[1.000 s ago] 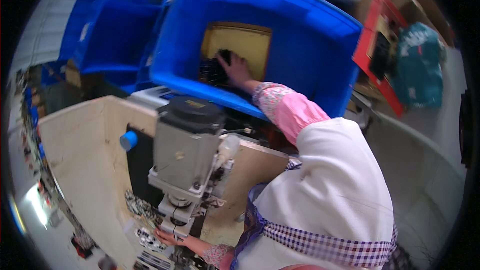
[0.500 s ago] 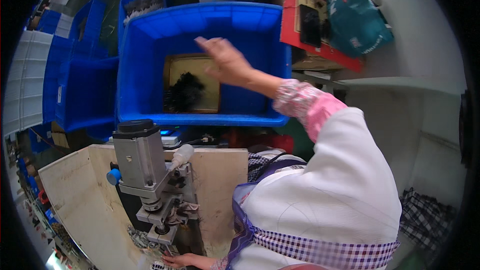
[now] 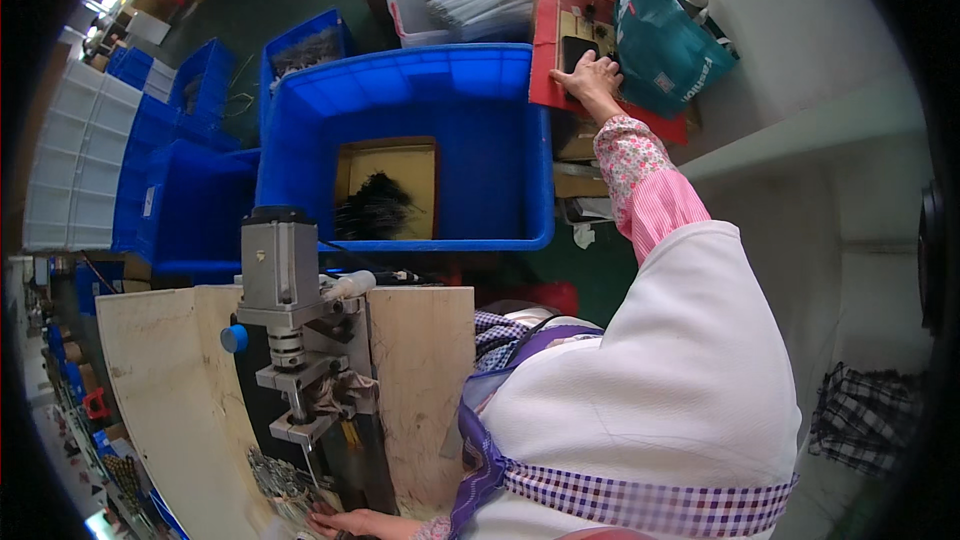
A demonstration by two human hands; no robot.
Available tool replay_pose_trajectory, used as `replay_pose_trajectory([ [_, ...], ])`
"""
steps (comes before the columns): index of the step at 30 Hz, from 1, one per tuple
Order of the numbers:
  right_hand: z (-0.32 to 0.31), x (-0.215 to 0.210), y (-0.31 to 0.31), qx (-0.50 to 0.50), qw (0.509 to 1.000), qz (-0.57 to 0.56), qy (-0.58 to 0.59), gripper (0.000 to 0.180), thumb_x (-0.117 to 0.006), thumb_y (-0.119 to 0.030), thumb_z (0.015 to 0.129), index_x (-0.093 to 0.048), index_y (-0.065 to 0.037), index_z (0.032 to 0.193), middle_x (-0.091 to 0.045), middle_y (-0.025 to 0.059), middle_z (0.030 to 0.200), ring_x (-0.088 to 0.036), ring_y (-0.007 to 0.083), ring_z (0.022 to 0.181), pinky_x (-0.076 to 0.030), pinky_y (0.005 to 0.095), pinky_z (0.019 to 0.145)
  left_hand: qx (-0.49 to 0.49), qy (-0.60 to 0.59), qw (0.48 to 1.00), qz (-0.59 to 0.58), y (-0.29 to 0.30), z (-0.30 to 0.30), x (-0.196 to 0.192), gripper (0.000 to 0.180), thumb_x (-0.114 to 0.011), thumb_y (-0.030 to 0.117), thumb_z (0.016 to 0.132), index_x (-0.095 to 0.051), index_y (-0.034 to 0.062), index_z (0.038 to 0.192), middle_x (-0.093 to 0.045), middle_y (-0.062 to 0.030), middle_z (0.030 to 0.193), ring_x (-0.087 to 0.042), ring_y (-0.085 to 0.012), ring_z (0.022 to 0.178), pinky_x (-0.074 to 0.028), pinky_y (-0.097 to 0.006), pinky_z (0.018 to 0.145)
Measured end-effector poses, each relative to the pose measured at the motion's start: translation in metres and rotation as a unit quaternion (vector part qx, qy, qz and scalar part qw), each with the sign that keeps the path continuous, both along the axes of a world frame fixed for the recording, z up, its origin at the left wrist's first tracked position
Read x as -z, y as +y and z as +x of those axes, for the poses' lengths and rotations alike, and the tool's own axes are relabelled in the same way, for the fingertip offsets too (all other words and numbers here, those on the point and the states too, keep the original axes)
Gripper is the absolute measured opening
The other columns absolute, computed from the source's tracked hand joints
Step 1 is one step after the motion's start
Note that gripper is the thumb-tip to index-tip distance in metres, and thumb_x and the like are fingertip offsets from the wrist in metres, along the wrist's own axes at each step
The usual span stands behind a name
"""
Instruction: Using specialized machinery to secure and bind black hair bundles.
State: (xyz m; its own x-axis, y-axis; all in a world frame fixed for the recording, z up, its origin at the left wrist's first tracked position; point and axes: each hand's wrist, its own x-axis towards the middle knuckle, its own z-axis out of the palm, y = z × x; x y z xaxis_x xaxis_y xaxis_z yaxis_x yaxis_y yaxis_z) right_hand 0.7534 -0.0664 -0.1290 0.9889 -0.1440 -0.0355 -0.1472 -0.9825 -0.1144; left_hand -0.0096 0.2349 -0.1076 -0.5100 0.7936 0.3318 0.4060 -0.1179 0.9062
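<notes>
My right hand [image 3: 594, 83] reaches to the far right with its fingers spread over a black phone [image 3: 577, 52]. The phone lies in a red shallow box [image 3: 546, 40]. Beside the fingers stands a teal bag [image 3: 655, 50] with a metal canister at its mouth. At the lower edge my left hand [image 3: 350, 522] sits under the grey motor-driven machine [image 3: 282, 275], its fingertips together by a heap of small metal pieces [image 3: 283, 485]. What those fingertips grip is too small and partly hidden.
A big blue bin [image 3: 495, 180] holds a cardboard box [image 3: 425, 175] with black bristly strands [image 3: 375, 205]. Wooden panels [image 3: 165, 370] flank the machine. Behind the bin is a white crate [image 3: 405, 0] of pale rods. More blue bins [image 3: 195, 200] stand at left.
My right hand has moved from above the blue bin rightward to the phone. The view has shifted; my left hand stays by the machine.
</notes>
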Motion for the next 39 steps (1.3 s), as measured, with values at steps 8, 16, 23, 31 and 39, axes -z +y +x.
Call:
replay_pose_trajectory([
  [8, 0.005, 0.015, -0.001, 0.057, 0.996, 0.060, -0.021, 0.090, -0.068, -0.065, 0.068, -0.042, -0.007, 0.131, -0.046, 0.0189, 0.132, -0.039, 0.0360, 0.125, -0.034, 0.0528, 0.100, -0.001, -0.016, 1.000, 0.017, 0.001, -0.003, -0.004, 0.028, -0.052, 0.017, 0.096, -0.057, 0.0011, 0.118, -0.059, -0.0127, 0.118, -0.058, -0.0244, 0.104, -0.046, -0.036, 0.093],
  [16, 0.007, 0.020, -0.001, 0.070, 0.995, 0.074, -0.017, 0.091, -0.068, -0.062, 0.069, -0.036, -0.008, 0.136, -0.043, 0.0192, 0.133, -0.037, 0.0368, 0.126, -0.034, 0.0527, 0.100, 0.010, -0.015, 1.000, 0.019, 0.006, 0.000, -0.013, 0.029, -0.052, 0.017, 0.096, -0.057, 0.0011, 0.119, -0.059, -0.0131, 0.119, -0.058, -0.0243, 0.104, -0.046, -0.036, 0.093],
  [23, 0.003, 0.022, 0.003, 0.080, 0.994, 0.073, -0.033, 0.099, -0.067, -0.061, 0.069, -0.028, -0.009, 0.144, -0.043, 0.0179, 0.134, -0.037, 0.0356, 0.125, -0.032, 0.0500, 0.102, 0.016, -0.016, 1.000, 0.022, 0.009, 0.001, -0.019, 0.029, -0.051, 0.017, 0.096, -0.056, 0.0011, 0.120, -0.059, -0.0135, 0.119, -0.058, -0.0242, 0.104, -0.046, -0.036, 0.094],
  [31, 0.008, 0.030, 0.001, 0.074, 0.994, 0.066, -0.051, 0.093, -0.068, -0.061, 0.071, -0.031, -0.009, 0.139, -0.044, 0.0197, 0.132, -0.039, 0.0379, 0.123, -0.035, 0.0511, 0.100, 0.023, -0.020, 0.999, 0.026, 0.021, 0.000, -0.023, 0.030, -0.051, 0.017, 0.096, -0.055, 0.0012, 0.121, -0.059, -0.0138, 0.120, -0.058, -0.0241, 0.105, -0.046, -0.036, 0.094],
  [39, 0.016, 0.041, -0.010, 0.059, 0.997, 0.054, -0.010, 0.089, -0.061, -0.065, 0.075, -0.034, -0.009, 0.139, -0.043, 0.0211, 0.134, -0.038, 0.0377, 0.125, -0.032, 0.0503, 0.102, 0.026, -0.019, 0.999, 0.024, 0.016, -0.017, -0.015, 0.033, -0.050, 0.019, 0.097, -0.052, 0.0011, 0.125, -0.060, -0.0155, 0.117, -0.060, -0.0245, 0.103, -0.048, -0.036, 0.093],
])
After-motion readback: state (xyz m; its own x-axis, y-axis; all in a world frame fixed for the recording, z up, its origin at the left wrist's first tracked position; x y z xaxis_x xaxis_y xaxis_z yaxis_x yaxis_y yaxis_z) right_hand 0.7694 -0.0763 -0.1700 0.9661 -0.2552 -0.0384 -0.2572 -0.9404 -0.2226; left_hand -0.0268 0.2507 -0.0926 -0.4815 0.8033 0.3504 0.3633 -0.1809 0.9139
